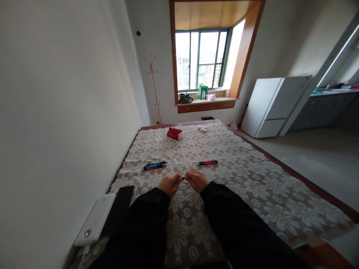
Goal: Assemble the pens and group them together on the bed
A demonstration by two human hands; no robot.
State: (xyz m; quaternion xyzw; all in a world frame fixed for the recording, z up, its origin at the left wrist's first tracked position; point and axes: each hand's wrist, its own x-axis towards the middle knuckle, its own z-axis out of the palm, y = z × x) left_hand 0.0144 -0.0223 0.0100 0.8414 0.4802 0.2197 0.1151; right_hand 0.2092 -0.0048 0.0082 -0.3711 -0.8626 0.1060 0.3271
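Observation:
My left hand (169, 184) and my right hand (197, 179) meet over a table covered with a floral cloth (241, 175). Between their fingertips they pinch a small dark object (183, 178), mostly hidden, possibly a pen. Both arms wear black sleeves. Just beyond the hands lie a red and black pen (207, 162) to the right and a small group of pens (154, 166), teal and red, to the left.
A red object (175, 133) and a small white thing (202, 128) lie at the table's far end. A white power bank (96, 219) and a black phone (119, 208) sit at the near left corner by the wall. A white cabinet (273, 106) stands right; a window is beyond.

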